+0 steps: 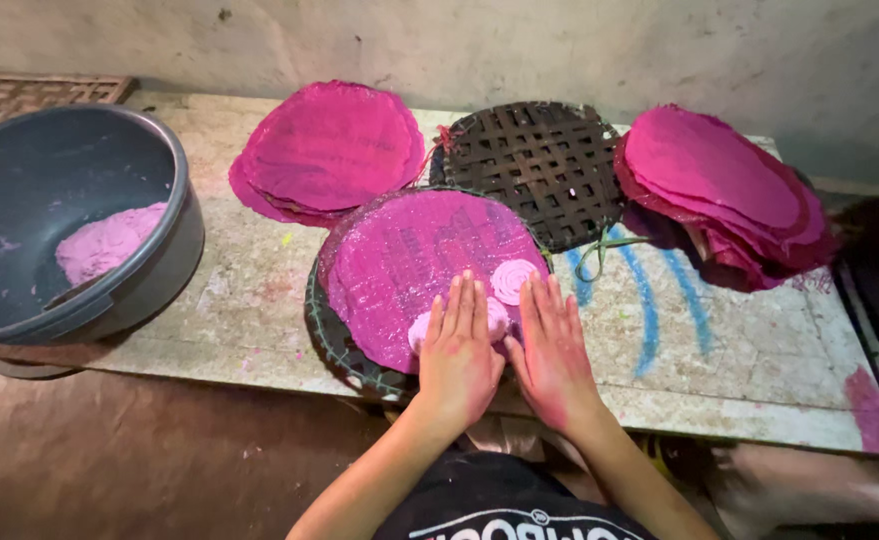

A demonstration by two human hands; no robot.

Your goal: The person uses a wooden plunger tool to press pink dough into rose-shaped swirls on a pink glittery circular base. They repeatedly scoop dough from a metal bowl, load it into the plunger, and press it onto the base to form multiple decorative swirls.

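Evidently soft and sticky, the pale pink dough lump lies on the magenta sheet atop a woven tray, under the flat, open-fingered left hand and right hand, and is best pressed from above.

The left hand covers most of a pale pink dough lump; left of it, the grey tub is cut off by the picture's edge.
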